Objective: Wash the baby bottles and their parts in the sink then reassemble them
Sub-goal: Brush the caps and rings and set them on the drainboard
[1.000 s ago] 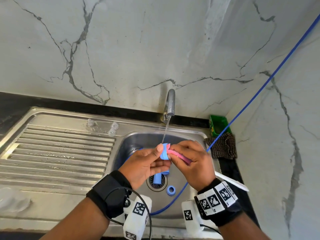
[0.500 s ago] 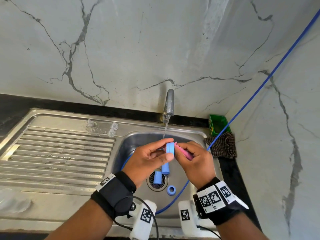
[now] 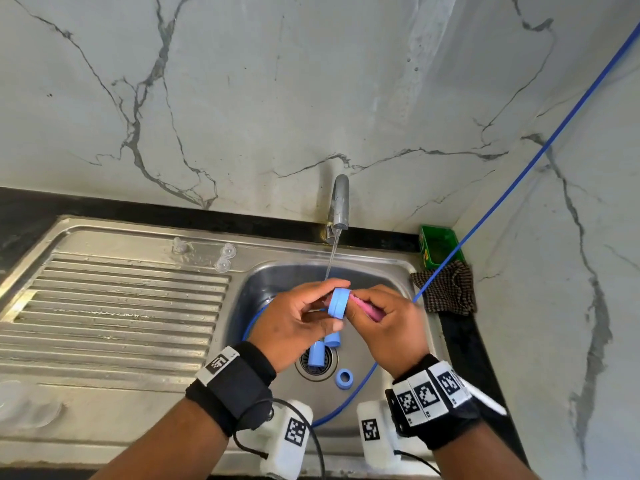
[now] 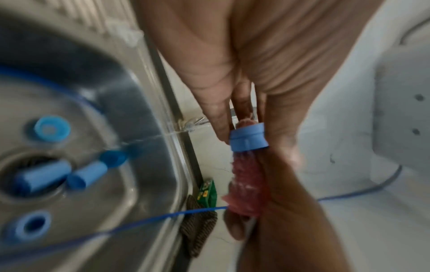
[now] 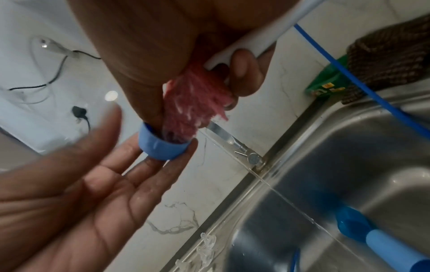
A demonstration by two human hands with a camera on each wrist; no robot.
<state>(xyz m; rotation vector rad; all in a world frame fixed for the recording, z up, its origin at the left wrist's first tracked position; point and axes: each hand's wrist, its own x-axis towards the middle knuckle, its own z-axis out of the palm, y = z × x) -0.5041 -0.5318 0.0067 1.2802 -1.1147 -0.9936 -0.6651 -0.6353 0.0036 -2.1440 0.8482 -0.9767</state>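
Pinched by the left hand (image 3: 294, 323), a blue ring (image 3: 337, 303) — pink brush (image 3: 363, 306) inside, right hand (image 3: 388, 327) gripping.

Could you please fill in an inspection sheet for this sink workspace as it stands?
Surface: steel sink, tap running.
Job's things: blue ring being scrubbed with pink brush; blue tubes and another ring by the drain; clear teats on the drainboard.
Clutter: checked cloth, green packet.
Grippers: left hand pinches the ring; right hand grips the brush.
Cables: blue line crosses the basin.
Surroundings: marble walls.
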